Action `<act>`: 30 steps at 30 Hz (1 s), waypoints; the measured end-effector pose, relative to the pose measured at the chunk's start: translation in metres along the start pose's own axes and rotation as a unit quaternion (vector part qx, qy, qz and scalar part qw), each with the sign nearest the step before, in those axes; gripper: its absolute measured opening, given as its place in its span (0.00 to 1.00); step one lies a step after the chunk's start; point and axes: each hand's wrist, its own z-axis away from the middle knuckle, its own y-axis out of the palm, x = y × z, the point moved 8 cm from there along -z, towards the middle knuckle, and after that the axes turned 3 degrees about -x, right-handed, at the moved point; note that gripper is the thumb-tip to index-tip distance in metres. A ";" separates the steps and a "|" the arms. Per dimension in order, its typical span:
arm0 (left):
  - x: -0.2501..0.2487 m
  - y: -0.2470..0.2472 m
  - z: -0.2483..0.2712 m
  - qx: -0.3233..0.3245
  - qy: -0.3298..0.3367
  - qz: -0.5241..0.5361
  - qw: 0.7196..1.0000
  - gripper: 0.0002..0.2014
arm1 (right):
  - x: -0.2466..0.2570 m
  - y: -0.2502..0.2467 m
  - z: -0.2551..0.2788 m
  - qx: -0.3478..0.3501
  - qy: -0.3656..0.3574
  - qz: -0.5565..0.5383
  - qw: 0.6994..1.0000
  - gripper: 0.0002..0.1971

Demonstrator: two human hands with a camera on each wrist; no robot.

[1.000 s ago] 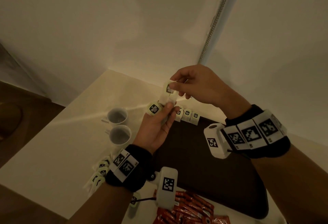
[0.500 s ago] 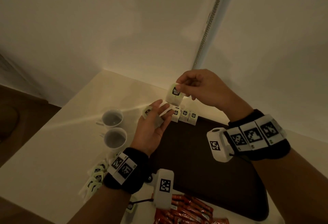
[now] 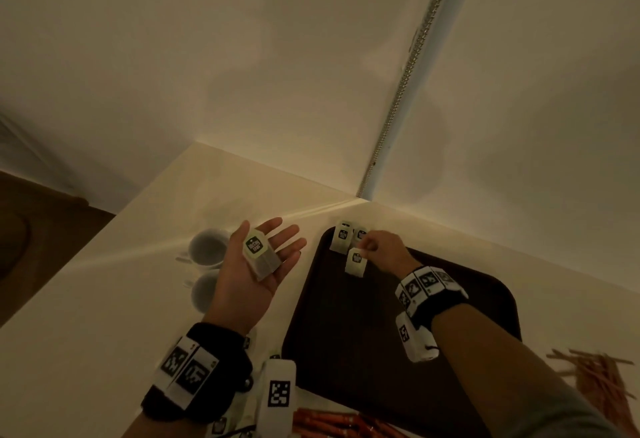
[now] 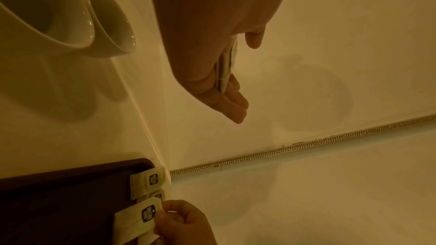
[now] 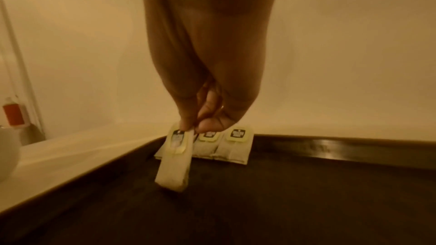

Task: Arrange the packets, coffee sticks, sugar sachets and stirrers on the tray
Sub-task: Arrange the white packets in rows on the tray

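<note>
Fig.: right hand (image 3: 377, 250) pinches pale paper tea packet (image 3: 356, 262) by its top, over dark brown plastic tray (image 3: 485, 302).
Packet hangs lengthwise, just in front of tray's far-corner packet row (image 5: 221, 146); left hand (image 3: 256, 264) lies flat-open, cradling spare packet stack (image 3: 260, 257) beside tray.

The left hand (image 4: 207, 47) lay palm-up with fingers straight, a thin stack of packets (image 4: 227, 68) resting on it, seen edge-on. Beside its wrist stood two white cups (image 4: 70, 18), touching each other. Beyond the fingertips, the right hand (image 4: 186, 224) pinched a packet (image 4: 139, 217) by its label over the corner of the dark tray (image 4: 59, 193), just beside two more packets (image 4: 147, 180) leaning there.
</note>
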 end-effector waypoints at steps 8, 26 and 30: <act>0.000 -0.011 -0.008 -0.007 0.000 -0.003 1.000 0.23 | -0.017 -0.005 -0.033 -0.081 0.029 -0.020 0.996 0.04; 0.004 0.024 -0.007 0.117 -0.047 -0.199 0.972 0.45 | 0.174 -0.046 0.060 -0.012 -0.337 -0.149 0.929 0.06; -0.009 0.043 0.001 0.140 0.038 -0.218 0.965 0.32 | 0.205 -0.067 0.086 -0.034 -0.383 -0.130 0.914 0.05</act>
